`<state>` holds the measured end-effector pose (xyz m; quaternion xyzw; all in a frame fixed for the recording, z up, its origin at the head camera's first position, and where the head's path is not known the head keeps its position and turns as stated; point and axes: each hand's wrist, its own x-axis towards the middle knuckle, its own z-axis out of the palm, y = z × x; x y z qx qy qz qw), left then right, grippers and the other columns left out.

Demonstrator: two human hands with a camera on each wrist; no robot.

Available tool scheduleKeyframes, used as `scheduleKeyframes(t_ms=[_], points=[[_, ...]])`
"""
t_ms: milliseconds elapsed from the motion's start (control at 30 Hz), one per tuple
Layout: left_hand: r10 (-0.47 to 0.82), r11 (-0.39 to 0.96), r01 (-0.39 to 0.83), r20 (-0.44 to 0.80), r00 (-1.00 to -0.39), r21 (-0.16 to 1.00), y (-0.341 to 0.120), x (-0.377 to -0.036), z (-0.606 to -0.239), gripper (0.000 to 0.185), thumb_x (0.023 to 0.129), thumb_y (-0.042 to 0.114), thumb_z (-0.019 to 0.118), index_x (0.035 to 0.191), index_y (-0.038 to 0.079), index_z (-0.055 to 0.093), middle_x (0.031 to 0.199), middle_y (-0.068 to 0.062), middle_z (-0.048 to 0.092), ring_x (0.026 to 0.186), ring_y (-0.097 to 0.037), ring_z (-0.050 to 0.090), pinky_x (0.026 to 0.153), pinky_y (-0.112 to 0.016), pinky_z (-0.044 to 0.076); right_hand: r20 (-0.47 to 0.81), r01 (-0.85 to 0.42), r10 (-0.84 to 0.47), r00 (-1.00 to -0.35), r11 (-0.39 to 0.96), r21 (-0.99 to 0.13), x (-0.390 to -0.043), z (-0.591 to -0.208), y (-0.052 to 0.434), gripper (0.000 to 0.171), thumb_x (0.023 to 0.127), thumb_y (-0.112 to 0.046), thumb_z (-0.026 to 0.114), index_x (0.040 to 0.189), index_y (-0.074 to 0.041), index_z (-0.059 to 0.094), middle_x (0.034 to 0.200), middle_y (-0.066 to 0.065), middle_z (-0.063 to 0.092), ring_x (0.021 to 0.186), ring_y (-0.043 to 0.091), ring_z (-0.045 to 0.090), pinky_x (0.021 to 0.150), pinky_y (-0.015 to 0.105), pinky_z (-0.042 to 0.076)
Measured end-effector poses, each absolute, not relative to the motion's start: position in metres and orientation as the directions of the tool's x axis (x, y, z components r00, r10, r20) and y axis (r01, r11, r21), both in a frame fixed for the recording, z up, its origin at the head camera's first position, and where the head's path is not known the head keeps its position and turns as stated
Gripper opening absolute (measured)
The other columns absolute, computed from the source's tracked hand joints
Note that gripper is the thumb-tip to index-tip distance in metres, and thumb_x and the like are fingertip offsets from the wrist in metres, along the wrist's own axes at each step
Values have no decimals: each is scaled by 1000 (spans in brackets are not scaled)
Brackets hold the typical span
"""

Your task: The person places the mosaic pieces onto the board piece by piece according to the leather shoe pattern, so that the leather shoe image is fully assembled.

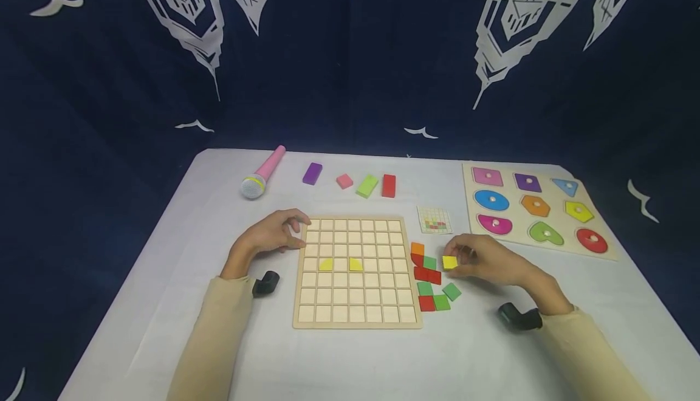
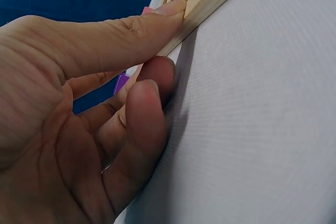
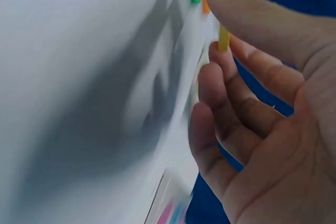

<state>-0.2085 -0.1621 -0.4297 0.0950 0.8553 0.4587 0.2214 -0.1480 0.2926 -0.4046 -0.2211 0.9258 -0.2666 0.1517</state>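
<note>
Left hand (image 1: 270,232) grips the wooden grid board (image 1: 356,296); right hand (image 1: 488,259) pinches a yellow tile (image 1: 449,262). Two yellow quarter-circles (image 1: 356,264) seated; red and green tiles (image 1: 427,303) lie loose.

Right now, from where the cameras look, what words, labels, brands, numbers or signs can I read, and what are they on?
No words, labels, brands, numbers or signs can be read.
Small card: a coloured grid; any print is too small to read.
Curtain: white drawings, no readable lettering.
Board: plain squares, no lettering seen.
Yellow tile in the right hand: no marking seen.
</note>
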Motion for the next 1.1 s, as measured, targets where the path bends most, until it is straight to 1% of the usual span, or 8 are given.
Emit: scheduleKeyframes(t_ms=[100,233,333,533,667,800,1000,1100], points=[[356,564,-49,-297,-886,824,-161,-209,-430,53,79,3,81,128,10,60,106,-11,52,61,-16,51,59,-26,44,-114,-383,-530,-840,730,-566,-148,-403,269,30,82,-23,83,105,-15,67,87,-8,61,81,14,56,72,23,50],[357,566,-47,-296,-886,823,-161,-209,-430,53,79,4,81,128,9,60,107,-12,52,61,-16,51,59,-27,44,-59,-472,-613,-788,663,-581,-147,-404,233,26,83,-25,82,101,-17,64,84,-10,58,78,12,55,69,22,49],[356,566,-49,-297,-886,823,-161,-209,-430,53,79,4,81,128,9,60,107,-12,52,61,-16,51,59,-27,44,-36,-511,-651,-759,628,-587,-147,-403,207,26,84,-26,82,100,-17,64,79,-10,55,73,10,54,67,22,47],[350,566,-53,-298,-888,823,-161,-209,-430,51,79,4,81,126,10,61,106,-11,52,60,-17,51,58,-27,44,-31,-570,-714,-699,583,-580,-146,-407,159,24,87,-26,80,100,-14,64,85,-6,59,74,10,55,72,22,47],[347,566,-57,-300,-888,823,-161,-207,-431,48,79,4,81,123,11,63,105,-10,53,60,-16,50,58,-27,44,-47,-608,-747,-663,574,-548,-143,-407,133,21,87,-28,79,96,-15,66,85,-3,60,75,10,52,70,22,45],[345,567,-56,-299,-890,822,-161,-207,-431,48,78,3,81,123,10,63,105,-10,53,60,-16,51,58,-27,44,-67,-635,-761,-645,582,-508,-144,-408,115,20,87,-29,79,94,-16,66,85,0,60,77,9,48,70,22,42],[357,565,-49,-298,-885,823,-161,-207,-430,48,79,4,80,123,10,63,106,-11,53,60,-17,50,58,-26,44,-77,-659,-785,-615,566,-496,-148,-409,103,19,87,-26,79,94,-15,65,86,2,60,80,11,50,72,23,43],[357,567,-54,-304,-883,822,-161,-208,-429,48,79,4,80,124,10,63,106,-11,53,60,-17,51,58,-27,44,-89,-656,-782,-616,573,-491,-150,-410,100,19,87,-25,79,93,-15,65,87,1,60,81,11,50,73,23,44]])
